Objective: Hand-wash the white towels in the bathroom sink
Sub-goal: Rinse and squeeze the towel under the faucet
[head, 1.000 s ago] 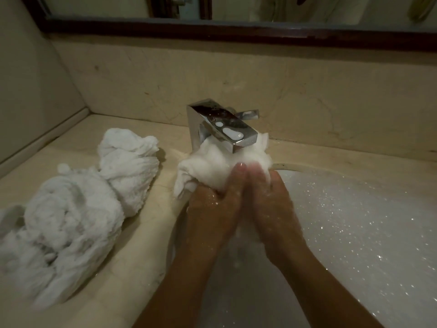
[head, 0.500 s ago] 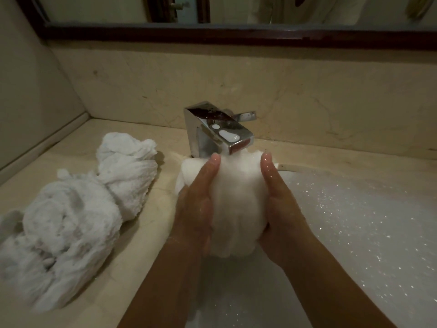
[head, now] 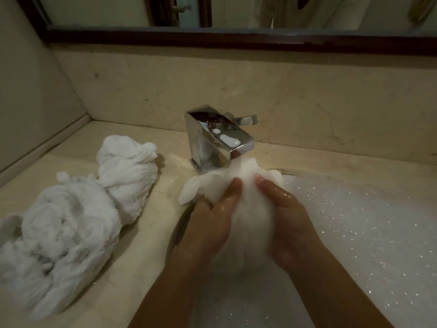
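My hands [head: 248,218] squeeze the wet towel [head: 238,185] by the tap [head: 220,138]; soapy water could splash the tabletop [head: 146,233].

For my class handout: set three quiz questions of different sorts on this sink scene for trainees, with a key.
1. True or false: the heap of white towels lies on the counter, left of the faucet.
2. The left hand and right hand are: A. gripping one soapy towel between them; B. turning the faucet handle; C. resting flat on the counter.
3. Fill in: the sink is full of white ____.
Key: 1 true; 2 A; 3 foam.
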{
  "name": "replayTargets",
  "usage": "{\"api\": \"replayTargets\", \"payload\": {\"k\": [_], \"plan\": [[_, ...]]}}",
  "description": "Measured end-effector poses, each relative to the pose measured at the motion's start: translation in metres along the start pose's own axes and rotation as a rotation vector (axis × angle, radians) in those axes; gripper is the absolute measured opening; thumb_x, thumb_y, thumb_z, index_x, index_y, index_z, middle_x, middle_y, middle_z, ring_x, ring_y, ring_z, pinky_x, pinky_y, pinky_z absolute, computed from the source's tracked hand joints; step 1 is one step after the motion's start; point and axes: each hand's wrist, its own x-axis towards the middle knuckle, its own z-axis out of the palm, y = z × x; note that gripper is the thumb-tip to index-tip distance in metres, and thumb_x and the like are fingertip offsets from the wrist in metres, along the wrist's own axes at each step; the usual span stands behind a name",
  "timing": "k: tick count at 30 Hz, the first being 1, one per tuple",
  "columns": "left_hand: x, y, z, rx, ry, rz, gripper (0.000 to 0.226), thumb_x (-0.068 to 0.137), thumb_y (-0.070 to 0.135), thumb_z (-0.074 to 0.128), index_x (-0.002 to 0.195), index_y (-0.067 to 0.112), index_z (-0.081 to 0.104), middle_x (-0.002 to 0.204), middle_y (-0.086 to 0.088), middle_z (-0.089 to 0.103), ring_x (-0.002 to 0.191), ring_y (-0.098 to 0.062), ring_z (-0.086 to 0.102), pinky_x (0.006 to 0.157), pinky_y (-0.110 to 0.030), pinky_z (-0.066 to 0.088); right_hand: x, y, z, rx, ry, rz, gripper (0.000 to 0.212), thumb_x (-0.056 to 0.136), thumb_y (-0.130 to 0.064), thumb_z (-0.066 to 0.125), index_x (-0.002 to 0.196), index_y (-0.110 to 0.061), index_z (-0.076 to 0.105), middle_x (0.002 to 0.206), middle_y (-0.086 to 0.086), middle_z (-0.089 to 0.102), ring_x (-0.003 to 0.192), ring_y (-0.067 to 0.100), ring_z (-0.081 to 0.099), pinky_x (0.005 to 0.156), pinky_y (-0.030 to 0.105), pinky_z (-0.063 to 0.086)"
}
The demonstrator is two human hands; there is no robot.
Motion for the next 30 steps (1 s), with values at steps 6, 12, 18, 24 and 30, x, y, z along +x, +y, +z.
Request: {"api": "replayTargets", "payload": {"k": [6,12,18,24,30], "plan": [[0.011,0.000,-0.004,-0.610,0.024,0.007,0.054,0.070,0.046,0.085,0.112,0.014,0.078,0.112,-0.011,0.079,0.105,-0.033,0.075,0.095,-0.051,0.058,-0.006,-0.004,0.004,-0.121,-0.010,-0.077,0.032,0.083,-0.027,0.075,0.108,-0.008,0.082,0.104,0.018,0.080,0.091,0.031,0.079,0.074,0.038,0.062],[0.010,-0.001,-0.009,-0.612,-0.068,-0.012,0.081,0.068,0.059,0.086,0.131,0.013,0.070,0.125,-0.013,0.074,0.116,-0.032,0.072,0.104,-0.055,0.055,-0.007,-0.005,0.002,-0.181,0.000,-0.233,0.066,0.070,-0.022,0.091,0.130,-0.008,0.067,0.113,0.023,0.076,0.096,0.037,0.076,0.069,0.040,0.061],[0.012,-0.009,-0.004,-0.214,0.148,0.048,0.128,0.035,0.111,0.053,0.128,0.025,0.071,0.125,0.002,0.074,0.121,-0.024,0.067,0.109,-0.054,0.049,-0.013,-0.004,0.006,-0.329,0.028,-0.194,0.024,0.070,-0.015,0.077,0.089,-0.002,0.077,0.076,0.017,0.068,0.063,0.028,0.064,0.051,0.031,0.048],[0.013,-0.001,-0.006,-0.403,0.108,0.070,0.077,0.064,0.074,0.077,0.115,0.017,0.079,0.108,-0.001,0.080,0.108,-0.026,0.075,0.102,-0.055,0.055,-0.011,-0.005,0.012,-0.379,0.107,-0.270,0.012,0.086,-0.016,0.070,0.098,-0.018,0.073,0.076,0.001,0.073,0.064,0.018,0.068,0.051,0.027,0.050],[0.009,0.000,-0.003,-0.417,0.153,0.121,0.072,0.059,0.072,0.073,0.108,0.020,0.079,0.102,0.002,0.081,0.102,-0.022,0.076,0.098,-0.053,0.058,-0.015,-0.001,0.014,-0.600,0.302,-0.402,0.031,0.091,-0.026,0.073,0.113,-0.039,0.055,0.099,-0.011,0.068,0.080,0.002,0.067,0.065,0.025,0.052]]}}
